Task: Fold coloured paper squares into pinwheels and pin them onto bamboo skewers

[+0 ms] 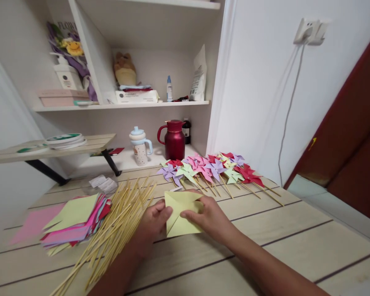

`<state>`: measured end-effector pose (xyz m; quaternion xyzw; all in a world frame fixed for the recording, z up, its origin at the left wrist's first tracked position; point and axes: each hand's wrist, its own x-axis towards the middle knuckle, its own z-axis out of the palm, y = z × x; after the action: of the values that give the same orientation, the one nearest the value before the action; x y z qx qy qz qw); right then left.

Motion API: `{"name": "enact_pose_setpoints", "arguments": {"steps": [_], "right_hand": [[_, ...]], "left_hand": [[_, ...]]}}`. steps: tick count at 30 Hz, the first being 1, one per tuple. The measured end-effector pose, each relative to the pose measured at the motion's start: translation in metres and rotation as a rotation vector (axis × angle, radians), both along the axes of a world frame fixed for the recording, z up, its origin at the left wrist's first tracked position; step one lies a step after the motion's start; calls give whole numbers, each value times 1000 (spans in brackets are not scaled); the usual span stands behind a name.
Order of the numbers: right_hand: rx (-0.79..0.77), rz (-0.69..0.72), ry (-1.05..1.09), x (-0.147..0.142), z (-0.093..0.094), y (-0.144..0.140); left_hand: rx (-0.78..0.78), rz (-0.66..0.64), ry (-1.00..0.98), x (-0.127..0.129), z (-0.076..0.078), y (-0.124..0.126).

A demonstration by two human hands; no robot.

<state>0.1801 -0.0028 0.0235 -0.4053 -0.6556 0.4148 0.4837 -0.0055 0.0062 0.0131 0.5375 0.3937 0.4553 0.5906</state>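
Between my two hands is a square of yellow-green paper [185, 227], with diagonal lines running from its corners toward the middle. My left hand [154, 220] pinches its left edge, thumb on top. At the right side my right hand [211, 216] grips it, the thumb lying across the face and the fingers behind. Just left of my left hand lies a loose heap of thin wooden sticks [120, 218]. Farther left is a stack of coloured paper squares [77, 213], a yellow-green one on top. Finished paper pinwheels [216, 168] on sticks lie behind my right hand.
A red thermos jug [174, 142] and a speckled cup with a blue lid [140, 148] stand at the back of the table [283, 230]. A small raised stand [95, 142] is at the left. White shelves [172, 105] rise behind. A cable [291, 111] hangs at right.
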Motion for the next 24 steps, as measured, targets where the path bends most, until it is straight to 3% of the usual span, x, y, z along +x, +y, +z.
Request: {"name": "enact_pose_setpoints", "arguments": {"steps": [3, 7, 12, 16, 24], "right_hand": [[-90, 17, 71, -1, -3, 0], [-210, 75, 341, 2, -5, 5], [-235, -26, 530, 5, -4, 10], [-208, -36, 547, 6, -3, 10], [-221, 33, 428, 1, -10, 11]], "left_hand": [[-46, 25, -29, 6, -2, -6], [-71, 96, -148, 10, -8, -8], [-47, 82, -226, 14, -11, -7], [-21, -2, -262, 19, -8, -9], [-39, 18, -266, 16, -8, -11]]}}
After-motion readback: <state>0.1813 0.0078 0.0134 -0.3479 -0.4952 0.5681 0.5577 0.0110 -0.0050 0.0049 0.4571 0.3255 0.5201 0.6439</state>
